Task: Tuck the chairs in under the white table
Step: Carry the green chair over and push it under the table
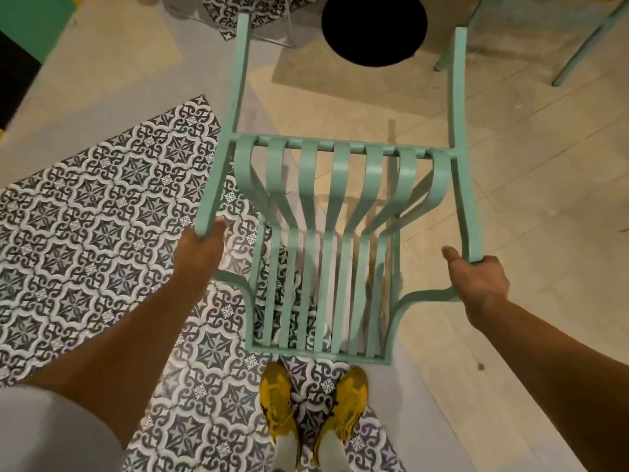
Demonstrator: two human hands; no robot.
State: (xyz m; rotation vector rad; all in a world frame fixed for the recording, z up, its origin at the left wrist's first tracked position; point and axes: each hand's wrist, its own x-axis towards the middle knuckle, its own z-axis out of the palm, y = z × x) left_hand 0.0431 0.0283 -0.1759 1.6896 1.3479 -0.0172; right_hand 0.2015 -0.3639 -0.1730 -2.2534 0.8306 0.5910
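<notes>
Left arm (112, 352) low, bare | chair (335, 233) mint, slatted, tipped away between both hands, over patterned tiles (85, 212) | left hand (199, 248) closed on left frame end | right hand (478, 279) closed on right frame end

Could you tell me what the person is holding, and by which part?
A mint-green slatted metal chair, held by its two side rails: left hand on one, right hand on the other.

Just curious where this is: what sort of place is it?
Probably a cafe or patio seating area: a mint slatted metal chair, a patterned tile floor and another chair's legs.
</notes>
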